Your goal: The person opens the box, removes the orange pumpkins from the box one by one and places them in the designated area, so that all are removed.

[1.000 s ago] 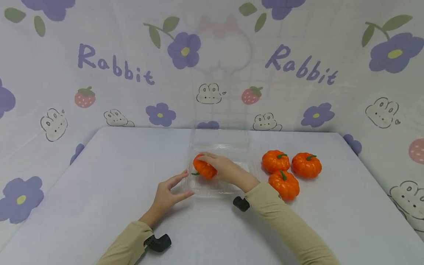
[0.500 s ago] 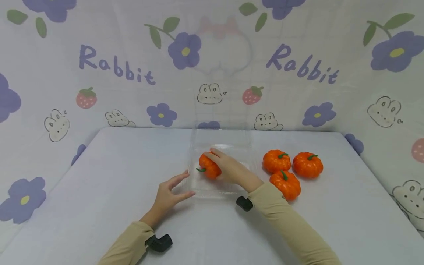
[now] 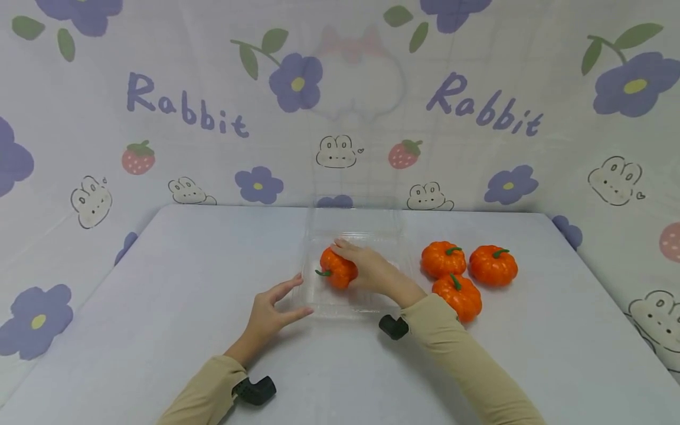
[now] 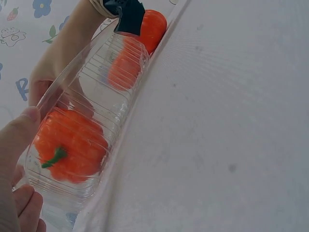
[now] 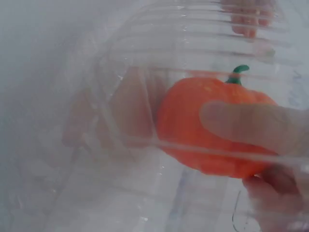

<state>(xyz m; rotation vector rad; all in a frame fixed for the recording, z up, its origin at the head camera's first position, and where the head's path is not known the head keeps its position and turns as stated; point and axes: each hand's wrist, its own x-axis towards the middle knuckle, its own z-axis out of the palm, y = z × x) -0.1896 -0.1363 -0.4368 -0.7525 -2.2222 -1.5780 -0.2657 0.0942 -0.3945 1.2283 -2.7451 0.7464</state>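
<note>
My right hand (image 3: 372, 271) grips an orange toy pumpkin (image 3: 337, 268) inside a clear plastic clamshell box (image 3: 366, 304). The pumpkin lies tipped, its green stem facing left. Through the box wall, the right wrist view shows the thumb (image 5: 241, 121) along the pumpkin (image 5: 212, 130). My left hand (image 3: 271, 310) rests at the box's left side with thumb and fingers spread. In the left wrist view its fingertips (image 4: 31, 115) touch the box rim. The box's lid (image 3: 353, 219) stands open at the back.
To the right of the box sit a rear toy pumpkin (image 3: 443, 260), a far-right one (image 3: 493, 265) and a front one (image 3: 459, 298), close beside my right sleeve (image 3: 457, 348). A patterned cloth (image 3: 212, 153) hangs behind the white table (image 3: 186, 283).
My right hand has shifted the pumpkin slightly right inside the box, and its stem has turned upward a little. My left hand has stayed at the box's left side.
</note>
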